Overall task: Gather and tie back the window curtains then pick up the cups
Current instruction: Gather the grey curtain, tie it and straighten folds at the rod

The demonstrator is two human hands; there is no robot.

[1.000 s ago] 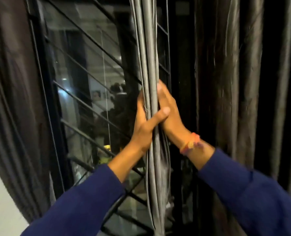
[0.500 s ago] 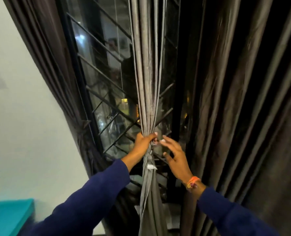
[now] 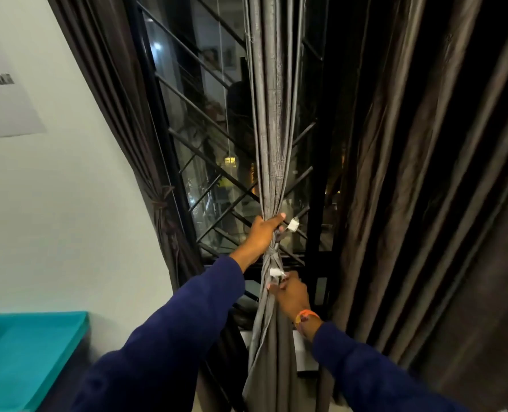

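While the left hand (image 3: pixel 264 231) grips the grey curtain (image 3: pixel 272 120) in the middle of the window, its fingers curl tight round the bunched folds and its thumb lies across the front. The curtain hangs straight down from the top and is squeezed thin where the hand holds it. Just under that hand a thin grey tie (image 3: pixel 272 253) wraps round the bunch. A small white tag (image 3: pixel 292 225) sticks out just right of the thumb, and another white tag (image 3: pixel 276 272) sits lower on the bunch.

The right hand (image 3: pixel 291 295) is lower and nearer, touching the curtain below the tie. Its fingers bend in at the cloth next to the lower tag, but I cannot tell if they pinch it. An orange band (image 3: pixel 304 316) goes round that wrist. Both arms wear dark blue sleeves (image 3: pixel 169 337).

Behind the curtain is a window (image 3: pixel 205 138) with black bars, and it is dark outside. On the left a dark brown curtain (image 3: pixel 122 99) is already tied back against the pale wall (image 3: pixel 53 203). On the right a big dark curtain (image 3: pixel 425 188) hangs loose. A blue-green tray (image 3: pixel 24 352) sits at the near left. A paper sheet (image 3: pixel 3 93) is stuck on the wall at the far left.
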